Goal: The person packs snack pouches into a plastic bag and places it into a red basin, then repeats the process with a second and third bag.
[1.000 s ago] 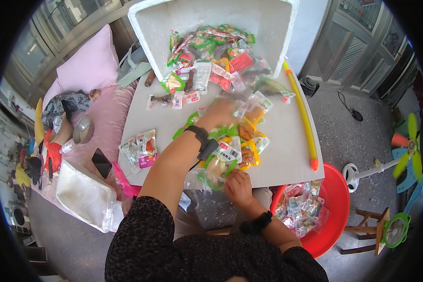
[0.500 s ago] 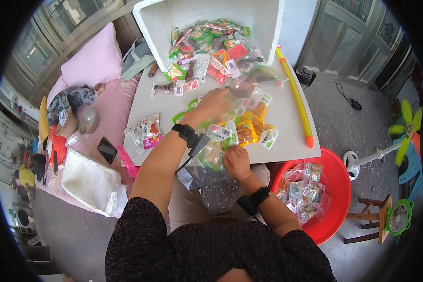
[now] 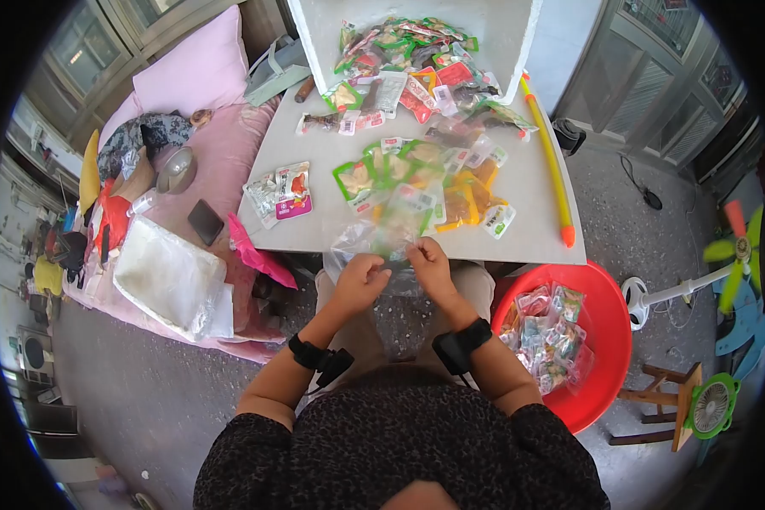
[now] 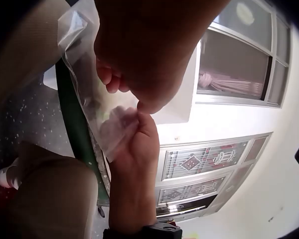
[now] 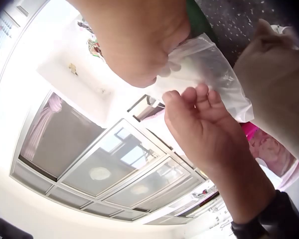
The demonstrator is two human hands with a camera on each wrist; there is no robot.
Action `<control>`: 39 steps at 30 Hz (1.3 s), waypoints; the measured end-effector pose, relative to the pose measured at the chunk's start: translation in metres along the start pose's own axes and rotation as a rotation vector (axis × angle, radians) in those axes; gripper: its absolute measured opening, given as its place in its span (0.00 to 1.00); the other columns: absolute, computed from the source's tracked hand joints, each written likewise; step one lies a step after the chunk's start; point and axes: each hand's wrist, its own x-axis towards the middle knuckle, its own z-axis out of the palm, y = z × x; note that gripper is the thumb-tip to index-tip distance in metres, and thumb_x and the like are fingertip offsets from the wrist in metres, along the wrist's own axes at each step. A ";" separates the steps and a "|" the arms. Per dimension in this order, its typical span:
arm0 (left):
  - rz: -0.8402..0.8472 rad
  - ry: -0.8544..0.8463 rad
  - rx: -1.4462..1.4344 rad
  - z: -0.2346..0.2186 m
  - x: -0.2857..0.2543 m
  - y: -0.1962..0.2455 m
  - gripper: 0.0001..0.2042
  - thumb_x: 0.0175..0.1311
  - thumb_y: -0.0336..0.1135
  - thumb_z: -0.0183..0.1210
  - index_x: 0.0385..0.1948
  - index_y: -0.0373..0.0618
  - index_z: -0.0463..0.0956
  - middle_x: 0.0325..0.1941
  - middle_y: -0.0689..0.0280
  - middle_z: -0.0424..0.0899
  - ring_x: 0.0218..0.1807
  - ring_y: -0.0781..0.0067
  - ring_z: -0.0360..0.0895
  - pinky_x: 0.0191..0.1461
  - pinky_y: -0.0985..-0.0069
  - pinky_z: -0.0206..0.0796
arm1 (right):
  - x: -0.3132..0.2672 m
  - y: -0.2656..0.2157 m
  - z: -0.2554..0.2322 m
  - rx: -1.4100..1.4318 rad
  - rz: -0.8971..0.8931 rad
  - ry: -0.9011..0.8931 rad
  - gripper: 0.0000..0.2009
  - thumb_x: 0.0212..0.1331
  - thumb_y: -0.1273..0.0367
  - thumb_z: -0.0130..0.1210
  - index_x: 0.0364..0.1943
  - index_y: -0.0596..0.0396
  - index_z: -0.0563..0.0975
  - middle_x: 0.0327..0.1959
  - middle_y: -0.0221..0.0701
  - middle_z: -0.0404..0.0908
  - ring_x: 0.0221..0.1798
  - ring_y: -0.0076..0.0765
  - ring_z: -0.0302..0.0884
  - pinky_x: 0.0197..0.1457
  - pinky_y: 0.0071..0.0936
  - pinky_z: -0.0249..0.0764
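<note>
Clear plastic bag (image 3: 391, 246) now pinched by my left hand (image 3: 359, 282) and right hand (image 3: 431, 265) at the table's (image 3: 527, 229) near edge, my left hand back from the snack packets (image 3: 416, 183).

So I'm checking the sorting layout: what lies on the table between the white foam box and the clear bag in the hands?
Snack packets are scattered between the foam box and the clear bag; the head view shows it.

Bright daylight; fisheye bending and dark vignette at edges; wrist views overexposed, blurred close up.
</note>
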 end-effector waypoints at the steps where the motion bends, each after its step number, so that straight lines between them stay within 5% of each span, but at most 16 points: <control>1: -0.022 0.009 -0.036 0.003 -0.006 -0.003 0.11 0.45 0.33 0.57 0.30 0.40 0.68 0.25 0.63 0.69 0.27 0.72 0.68 0.31 0.77 0.62 | -0.006 0.000 0.009 0.089 0.043 -0.032 0.05 0.51 0.70 0.49 0.24 0.57 0.70 0.17 0.21 0.65 0.22 0.13 0.60 0.24 0.14 0.59; 5: -0.056 0.065 -0.104 0.007 -0.020 -0.013 0.12 0.46 0.31 0.58 0.31 0.40 0.67 0.26 0.69 0.68 0.27 0.82 0.64 0.29 0.83 0.60 | -0.030 -0.014 0.036 0.416 0.208 -0.137 0.03 0.53 0.71 0.47 0.27 0.56 0.70 0.22 0.23 0.68 0.24 0.15 0.63 0.26 0.13 0.61; 10: -0.106 -0.019 0.056 -0.022 -0.028 0.019 0.17 0.41 0.40 0.59 0.30 0.39 0.68 0.28 0.60 0.70 0.31 0.65 0.68 0.35 0.73 0.62 | -0.037 -0.021 0.041 0.699 0.448 -0.298 0.04 0.55 0.70 0.45 0.30 0.55 0.70 0.26 0.26 0.71 0.28 0.21 0.68 0.31 0.17 0.67; 13: -0.073 0.012 0.137 -0.026 -0.033 0.025 0.18 0.42 0.41 0.58 0.31 0.39 0.68 0.30 0.58 0.70 0.34 0.61 0.68 0.38 0.71 0.61 | -0.042 -0.030 0.050 0.758 0.416 -0.312 0.05 0.55 0.70 0.44 0.31 0.56 0.69 0.27 0.28 0.72 0.30 0.23 0.70 0.34 0.20 0.68; 32: 0.043 -0.048 0.110 -0.029 -0.047 0.022 0.19 0.45 0.35 0.55 0.40 0.38 0.65 0.37 0.55 0.69 0.36 0.59 0.69 0.39 0.72 0.62 | -0.052 -0.023 0.047 0.604 0.357 -0.334 0.05 0.54 0.71 0.45 0.30 0.57 0.71 0.24 0.26 0.72 0.26 0.19 0.68 0.28 0.16 0.65; 39: 0.146 0.191 0.285 -0.025 -0.052 0.030 0.16 0.44 0.33 0.55 0.36 0.39 0.66 0.30 0.57 0.70 0.32 0.63 0.69 0.33 0.72 0.62 | -0.051 -0.034 0.048 0.496 0.333 -0.256 0.03 0.53 0.72 0.46 0.27 0.56 0.71 0.23 0.25 0.71 0.24 0.18 0.66 0.26 0.15 0.63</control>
